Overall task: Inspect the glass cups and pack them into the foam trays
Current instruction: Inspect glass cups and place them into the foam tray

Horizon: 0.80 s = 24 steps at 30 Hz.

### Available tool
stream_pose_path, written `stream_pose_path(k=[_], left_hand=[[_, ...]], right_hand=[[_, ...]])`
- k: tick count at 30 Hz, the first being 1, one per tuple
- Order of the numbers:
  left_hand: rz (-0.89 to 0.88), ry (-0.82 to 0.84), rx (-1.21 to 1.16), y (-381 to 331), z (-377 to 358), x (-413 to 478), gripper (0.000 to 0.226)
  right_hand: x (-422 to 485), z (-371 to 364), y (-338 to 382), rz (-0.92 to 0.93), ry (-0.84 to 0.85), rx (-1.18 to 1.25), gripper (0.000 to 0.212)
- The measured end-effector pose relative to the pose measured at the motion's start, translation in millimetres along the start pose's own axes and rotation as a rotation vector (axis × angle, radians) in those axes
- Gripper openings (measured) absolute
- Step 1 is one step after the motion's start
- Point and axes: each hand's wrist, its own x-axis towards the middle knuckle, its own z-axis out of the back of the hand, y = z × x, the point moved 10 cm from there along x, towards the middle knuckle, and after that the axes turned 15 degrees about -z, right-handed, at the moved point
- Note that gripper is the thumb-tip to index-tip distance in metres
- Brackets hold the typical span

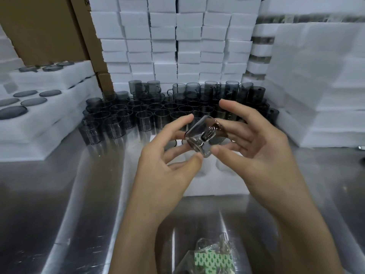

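Now you hold one glass cup [203,135] tilted between both hands over the counter [59,194]: your left hand [167,159] pinches it with curled fingers, and your right hand [254,143] curls round its other side. This I judge as the inspecting step. One foam tray [215,180] lies under your hands, and I see no cup in its visible part. At 12 o'clock many dozens of unpacked cups [150,113] wait, too many to count. At 9 o'clock two stacked filled trays [49,107] show about nine dark rims. Much work is left.
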Motion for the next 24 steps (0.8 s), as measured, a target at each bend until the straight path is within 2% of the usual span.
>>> stream_pose_path(k=[4, 6, 12, 14, 17, 20, 24], left_hand=[[0.035, -0.031, -0.117, -1.2, -2.7, -1.6, 0.048], [0.053, -0.088, -0.096, 1.2, 0.8, -2.3, 0.043], [0.191, -0.161, -0.213, 20.1, -4.5, -4.1, 0.025], [0.210, -0.139, -0.270, 20.8, -8.0, -4.4, 0.029], [0.209, -0.058, -0.271, 19.8, -16.4, -5.1, 0.038], [0.155, -0.011, -0.145, 17.4, -20.0, -3.2, 0.034], [-0.018, -0.110, 0.313, 2.6, 6.9, 1.0, 0.024]], right_hand=[[-4.0, 2.4, 9.0, 0.059, -0.020, 0.084, 0.067], [-3.6, 0.8, 8.3, 0.066, -0.022, 0.093, 0.063], [2.7, -2.4, -1.1, 0.035, -0.130, -0.066, 0.049], [4.3, -1.0, -8.8, -0.044, -0.144, -0.098, 0.050], [4.5, -8.4, -19.2, -0.157, -0.009, 0.026, 0.060], [3.7, 0.9, -18.5, -0.148, -0.029, 0.045, 0.061], [-1.2, 45.7, -29.5, -0.226, -0.327, -0.111, 0.065]])
